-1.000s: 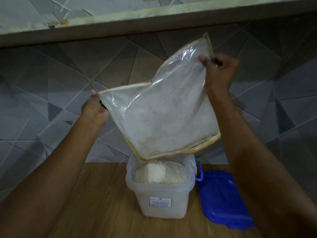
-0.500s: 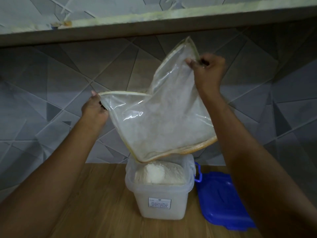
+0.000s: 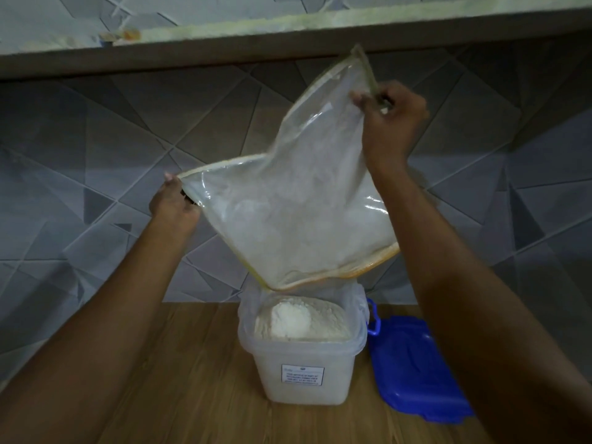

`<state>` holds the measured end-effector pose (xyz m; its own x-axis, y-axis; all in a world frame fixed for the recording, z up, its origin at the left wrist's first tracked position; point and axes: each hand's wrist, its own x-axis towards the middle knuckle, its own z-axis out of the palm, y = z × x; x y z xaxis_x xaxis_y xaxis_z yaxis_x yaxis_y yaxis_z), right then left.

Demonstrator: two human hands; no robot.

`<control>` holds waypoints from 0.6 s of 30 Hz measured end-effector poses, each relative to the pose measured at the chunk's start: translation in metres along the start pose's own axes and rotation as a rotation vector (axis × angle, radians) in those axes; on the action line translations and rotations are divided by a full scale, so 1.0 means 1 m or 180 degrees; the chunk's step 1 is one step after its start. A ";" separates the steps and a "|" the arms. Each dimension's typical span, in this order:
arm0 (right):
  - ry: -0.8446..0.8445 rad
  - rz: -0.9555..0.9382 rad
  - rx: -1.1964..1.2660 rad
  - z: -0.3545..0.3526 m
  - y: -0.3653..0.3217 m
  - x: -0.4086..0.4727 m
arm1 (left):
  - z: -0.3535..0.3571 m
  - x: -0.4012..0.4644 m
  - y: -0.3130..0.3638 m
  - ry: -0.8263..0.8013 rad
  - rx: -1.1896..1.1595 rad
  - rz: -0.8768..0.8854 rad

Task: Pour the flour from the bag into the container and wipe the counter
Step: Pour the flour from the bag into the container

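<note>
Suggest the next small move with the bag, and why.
Probably a light shake of the bag over the container: both hands, left and right, hold it upturned, flour film clings inside, and the container looks nearly full.

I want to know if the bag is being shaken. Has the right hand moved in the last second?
Yes. The right hand, gripping the bag, shifted left along the shelf edge.

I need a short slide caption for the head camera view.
Both hands, left and right, hold the bag over the flour-filled container.
</note>
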<state>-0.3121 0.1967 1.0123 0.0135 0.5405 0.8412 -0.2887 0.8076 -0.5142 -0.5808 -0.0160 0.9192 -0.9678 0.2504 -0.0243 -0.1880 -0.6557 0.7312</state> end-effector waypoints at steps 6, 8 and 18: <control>-0.0062 -0.0052 -0.0026 0.005 -0.003 0.003 | 0.000 0.002 -0.001 0.0024 -0.0072 0.0098; -0.0240 -0.0168 0.0024 0.006 -0.006 0.002 | -0.003 0.002 -0.002 0.0015 -0.0071 0.0104; -0.0146 -0.0077 0.0181 0.007 0.001 0.004 | -0.019 0.010 0.006 0.0291 -0.0133 0.0145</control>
<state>-0.3193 0.1974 1.0164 -0.0223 0.5085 0.8608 -0.3429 0.8049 -0.4843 -0.5948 -0.0309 0.9099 -0.9864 0.1548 -0.0552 -0.1484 -0.6946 0.7039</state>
